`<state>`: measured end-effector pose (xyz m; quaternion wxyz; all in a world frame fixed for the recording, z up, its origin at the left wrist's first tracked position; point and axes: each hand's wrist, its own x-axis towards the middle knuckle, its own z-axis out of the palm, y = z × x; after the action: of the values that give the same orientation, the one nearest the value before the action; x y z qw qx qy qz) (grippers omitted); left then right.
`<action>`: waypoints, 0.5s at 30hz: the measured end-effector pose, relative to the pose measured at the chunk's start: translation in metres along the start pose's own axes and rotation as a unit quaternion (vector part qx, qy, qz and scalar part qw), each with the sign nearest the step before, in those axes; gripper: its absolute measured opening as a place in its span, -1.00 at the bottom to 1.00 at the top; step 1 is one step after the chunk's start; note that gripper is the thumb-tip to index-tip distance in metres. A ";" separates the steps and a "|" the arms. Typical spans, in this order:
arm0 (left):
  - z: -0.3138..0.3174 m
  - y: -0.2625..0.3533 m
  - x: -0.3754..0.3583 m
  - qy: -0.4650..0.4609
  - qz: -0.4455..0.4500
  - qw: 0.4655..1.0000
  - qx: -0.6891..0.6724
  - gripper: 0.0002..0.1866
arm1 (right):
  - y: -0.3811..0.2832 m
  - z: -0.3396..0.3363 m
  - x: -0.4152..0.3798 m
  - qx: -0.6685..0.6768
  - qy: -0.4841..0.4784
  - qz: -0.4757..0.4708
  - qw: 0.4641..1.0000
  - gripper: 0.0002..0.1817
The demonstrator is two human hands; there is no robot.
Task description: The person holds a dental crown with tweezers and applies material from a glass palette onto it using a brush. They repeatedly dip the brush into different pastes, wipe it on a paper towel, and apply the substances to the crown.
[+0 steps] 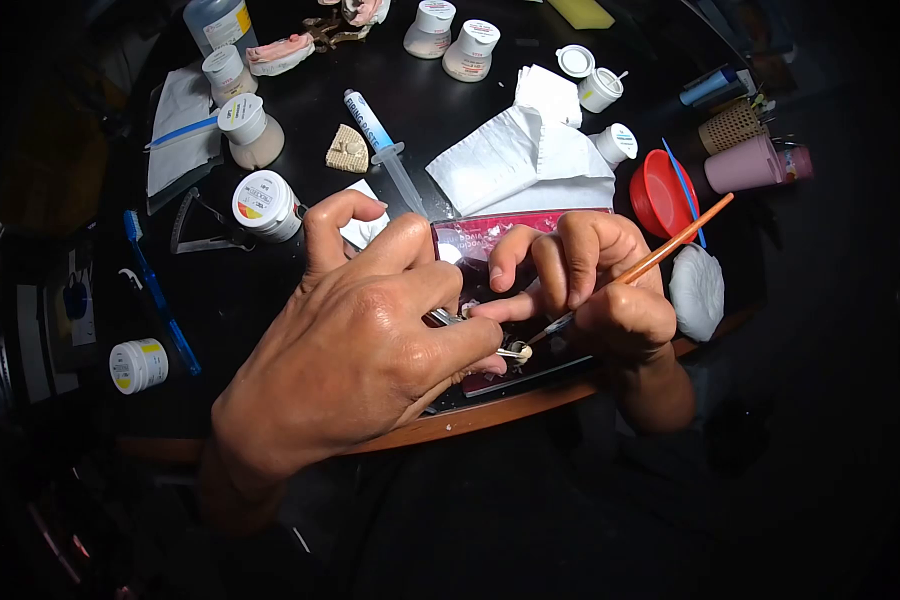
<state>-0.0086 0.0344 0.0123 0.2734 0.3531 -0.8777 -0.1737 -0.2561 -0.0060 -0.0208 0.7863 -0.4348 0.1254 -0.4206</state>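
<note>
Cream-white tooth piece sits pinched at left hand fingertips; right hand fingers clamp the brush.

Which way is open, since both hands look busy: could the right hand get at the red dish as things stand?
Probably yes, though not freely. The red dish lies just beyond the right hand with nothing between them, but that hand holds the orange-handled brush.

2 bare hands: left hand, right hand; no sleeves, gloves, rings visible.
</note>
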 end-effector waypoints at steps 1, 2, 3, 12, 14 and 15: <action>0.000 0.000 0.000 -0.001 -0.001 1.000 -0.002 -0.83 | 0.000 0.001 0.000 0.000 0.006 0.001 1.000 -0.95; -0.001 0.000 0.000 -0.001 -0.002 1.000 -0.004 -0.83 | -0.001 0.003 -0.001 -0.001 0.011 0.003 1.000 -0.95; -0.001 0.000 0.001 -0.001 -0.001 1.000 -0.003 -0.83 | -0.001 0.004 -0.001 -0.002 0.017 0.004 1.000 -0.96; -0.001 0.001 0.001 -0.002 -0.004 1.000 -0.001 -0.82 | -0.001 0.005 0.000 0.000 0.020 0.000 1.000 -0.96; -0.001 0.001 0.001 -0.003 -0.004 1.000 0.001 -0.82 | -0.001 0.003 -0.001 -0.009 0.013 0.006 1.000 -0.94; -0.001 0.001 0.001 -0.003 -0.004 1.000 0.000 -0.82 | -0.001 0.002 -0.002 -0.014 0.009 0.009 1.000 -0.89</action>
<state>-0.0088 0.0341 0.0141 0.2702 0.3559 -0.8772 -0.1756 -0.2569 -0.0041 -0.0191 0.7827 -0.4409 0.1423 -0.4157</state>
